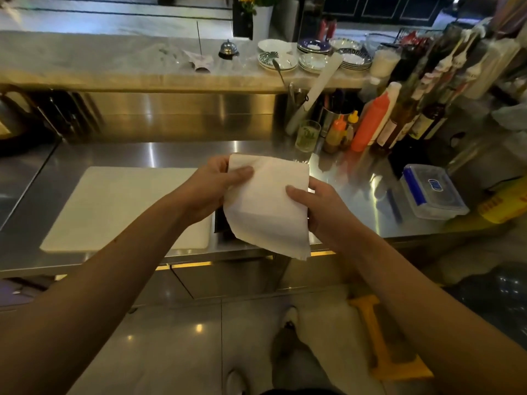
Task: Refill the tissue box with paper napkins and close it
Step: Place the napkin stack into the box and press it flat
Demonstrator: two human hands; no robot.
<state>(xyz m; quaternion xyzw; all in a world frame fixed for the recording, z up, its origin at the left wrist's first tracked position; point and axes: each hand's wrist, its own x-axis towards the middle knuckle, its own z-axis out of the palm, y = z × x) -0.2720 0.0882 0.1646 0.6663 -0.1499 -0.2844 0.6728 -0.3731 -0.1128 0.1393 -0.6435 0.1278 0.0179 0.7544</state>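
Both hands hold the white folded stack of paper napkins in the air above the front edge of the stainless steel counter. Left hand pinches the top-left corner, right hand pinches the right edge. Lower corner droops unsupported. Dark box-like shape sits just beneath, mostly hidden, probably the tissue box. Risks: drooping sheets could fan out or snag on the opening, and a slipped pinch would likely drop the stack on the floor.

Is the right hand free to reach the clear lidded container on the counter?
Probably not yet: the right hand grips the napkins, though the path to the container looks open.
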